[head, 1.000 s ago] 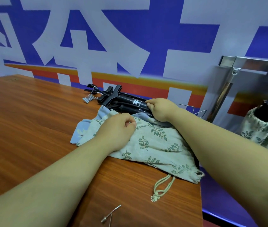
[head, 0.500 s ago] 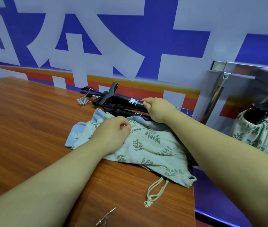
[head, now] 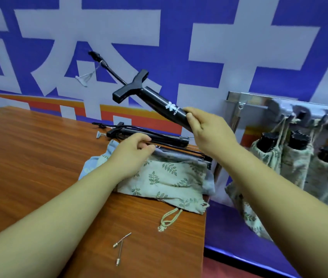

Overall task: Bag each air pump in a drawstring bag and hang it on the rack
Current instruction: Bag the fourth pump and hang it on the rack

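Both bare forearms are reaching forward from the lower corners, angling in toward each other. The right hand (head: 209, 131) is hovering higher, its back facing the camera, with fingers and thumb wrapping the lower barrel of a pump (head: 159, 105) and holding it tilted in the air. The left hand (head: 132, 152) is sitting lower, knuckles up, thumb and curled fingers pinching a bag (head: 165, 177) by its edge.

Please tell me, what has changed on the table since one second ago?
The right hand, already gripping one black pump, has lifted it up off the table. The left hand still pinches the cloth bag. The other pumps and the loose needles lie where they were.
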{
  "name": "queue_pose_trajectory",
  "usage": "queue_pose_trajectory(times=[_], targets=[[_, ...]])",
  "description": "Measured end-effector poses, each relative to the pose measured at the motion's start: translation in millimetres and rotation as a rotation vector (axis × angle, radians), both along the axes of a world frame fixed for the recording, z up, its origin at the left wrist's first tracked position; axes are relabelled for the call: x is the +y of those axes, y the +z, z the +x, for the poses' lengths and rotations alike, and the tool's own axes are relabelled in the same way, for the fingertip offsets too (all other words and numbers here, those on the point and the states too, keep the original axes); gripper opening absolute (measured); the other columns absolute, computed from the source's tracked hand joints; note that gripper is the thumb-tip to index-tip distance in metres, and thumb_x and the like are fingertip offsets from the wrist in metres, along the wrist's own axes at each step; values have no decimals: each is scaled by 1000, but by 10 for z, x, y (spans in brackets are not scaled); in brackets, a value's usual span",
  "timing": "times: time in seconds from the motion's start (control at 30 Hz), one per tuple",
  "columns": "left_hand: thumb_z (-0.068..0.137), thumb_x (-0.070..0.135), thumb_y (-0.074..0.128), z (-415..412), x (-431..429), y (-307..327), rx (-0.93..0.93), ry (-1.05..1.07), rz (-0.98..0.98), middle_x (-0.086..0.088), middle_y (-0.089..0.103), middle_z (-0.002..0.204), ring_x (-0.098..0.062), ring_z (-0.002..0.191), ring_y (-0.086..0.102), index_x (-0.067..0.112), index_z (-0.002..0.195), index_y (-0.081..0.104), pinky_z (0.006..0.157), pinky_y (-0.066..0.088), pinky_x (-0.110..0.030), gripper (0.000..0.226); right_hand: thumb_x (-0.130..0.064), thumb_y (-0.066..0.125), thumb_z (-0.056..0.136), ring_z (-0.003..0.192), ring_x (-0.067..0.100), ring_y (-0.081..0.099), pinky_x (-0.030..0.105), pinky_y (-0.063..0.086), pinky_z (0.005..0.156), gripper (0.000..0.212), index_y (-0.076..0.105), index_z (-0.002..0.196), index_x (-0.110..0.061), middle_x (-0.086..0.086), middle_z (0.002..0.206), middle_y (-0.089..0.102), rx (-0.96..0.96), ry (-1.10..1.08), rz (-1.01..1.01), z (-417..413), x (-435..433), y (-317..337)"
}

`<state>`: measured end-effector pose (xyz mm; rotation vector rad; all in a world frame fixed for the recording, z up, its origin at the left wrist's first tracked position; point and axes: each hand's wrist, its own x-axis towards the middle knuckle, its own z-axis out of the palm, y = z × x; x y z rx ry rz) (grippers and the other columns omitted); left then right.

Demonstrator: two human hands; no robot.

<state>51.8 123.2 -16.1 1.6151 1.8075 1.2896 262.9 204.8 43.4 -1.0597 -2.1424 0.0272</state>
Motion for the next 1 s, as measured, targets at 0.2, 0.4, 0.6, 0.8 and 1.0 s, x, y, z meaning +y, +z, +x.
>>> queue_pose_trajectory(times=[0.2, 0.4, 0.6, 0.8, 1.0], targets=[[93, 46, 66, 781, -494, 504, -446, -160, 91, 11, 62, 113, -14, 110, 65, 24, 151, 35, 98, 53, -41, 70, -34, 38, 107, 107, 19, 62, 31, 45, 84, 34, 62, 130, -38, -6, 117, 72, 146, 11, -82, 622, -859, -125], [95, 23, 69, 1751, -897, 560, -792, -153, 131, -14, 70, 112, -28, 98, 74, 11, 112, 55, 85, 61, -46, 25, -32, 41, 106, 100, 9, 62, 24, 43, 82, 33, 67, 125, -40, -11, 110, 74, 221, -44, -141, 1256, -1681, -317], [95, 11, 67, 2370, -1110, 370, -753, -285, 74, -3, 67, 90, -14, 76, 69, 13, 108, 56, 62, 59, -31, 16, -35, 42, 102, 71, 12, 58, 33, 45, 71, 32, 66, 87, -21, -6, 72, 64, 402, -233, -172, 2095, -1888, -253], [95, 8, 67, 2692, -1136, 98, -623, -446, -36, -3, 75, 106, -16, 85, 72, 20, 114, 58, 61, 55, -28, 24, -31, 44, 104, 55, 3, 40, 29, 30, 57, 42, 37, 65, -19, -13, 54, 43, 512, -227, -228, 2460, -2048, -223], [89, 11, 74, 2653, -1131, -122, -473, -491, -71, -4, 77, 95, -26, 90, 76, 26, 117, 58, 80, 61, -50, 36, -45, 70, 87, 85, 12, 55, 35, 48, 78, 37, 39, 89, -24, -7, 103, 56, 521, -52, -363, 2283, -1929, -262]])
